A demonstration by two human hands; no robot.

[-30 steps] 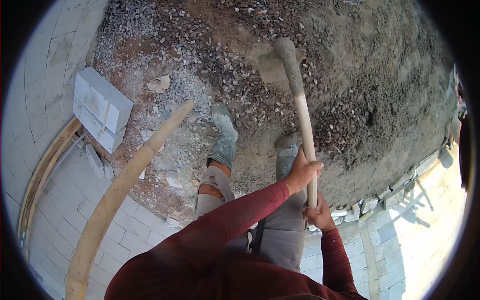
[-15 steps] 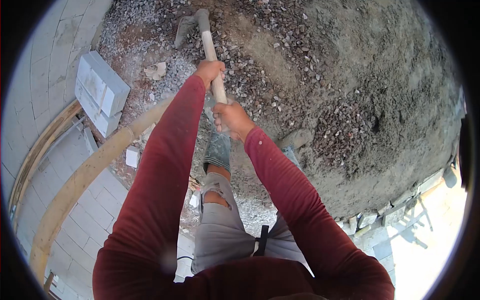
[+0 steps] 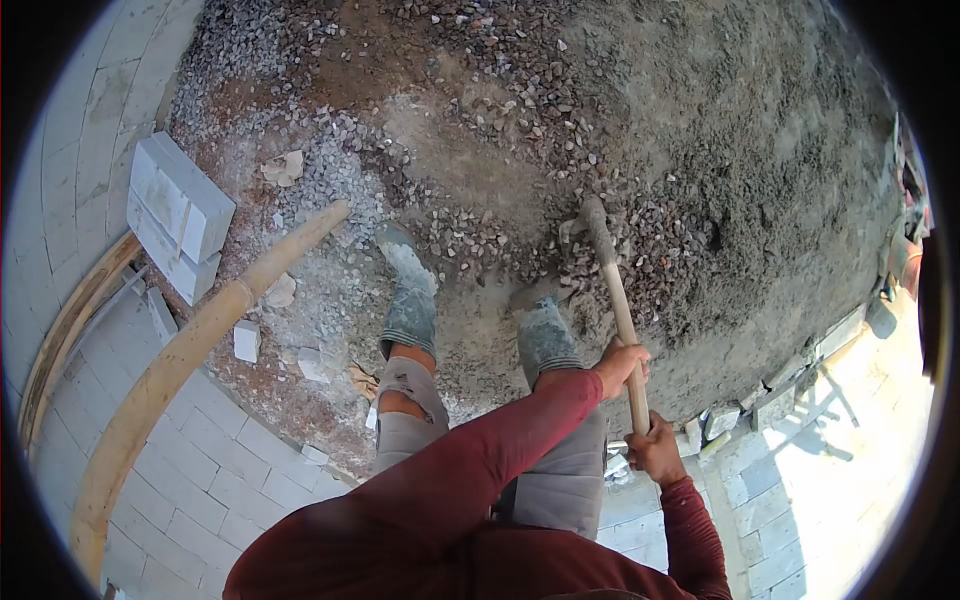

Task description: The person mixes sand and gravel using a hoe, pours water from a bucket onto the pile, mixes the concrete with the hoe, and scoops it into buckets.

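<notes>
Both my hands grip the wooden handle of a hoe (image 3: 619,300). My left hand (image 3: 622,367) is wrapped round the middle of the handle, its arm reaching across my body. Lower down, near the handle's end, my right hand (image 3: 656,451) is closed round it. The hoe's head rests at a patch of dark gravel (image 3: 650,245) in front of my right boot (image 3: 545,325); its blade is partly hidden by the stones. Wet grey mortar or concrete (image 3: 770,130) spreads to the right of the gravel.
A long bamboo pole (image 3: 215,325) slants across the left side. White blocks (image 3: 180,215) stand beside the block wall (image 3: 80,130). My left boot (image 3: 408,295) is on pale gravel. Broken block pieces (image 3: 720,422) line the edge at the lower right.
The hoe has swung from the upper middle to the right and closer to my body, down to the gravel. Both hands moved right and lower with it, still holding the handle.
</notes>
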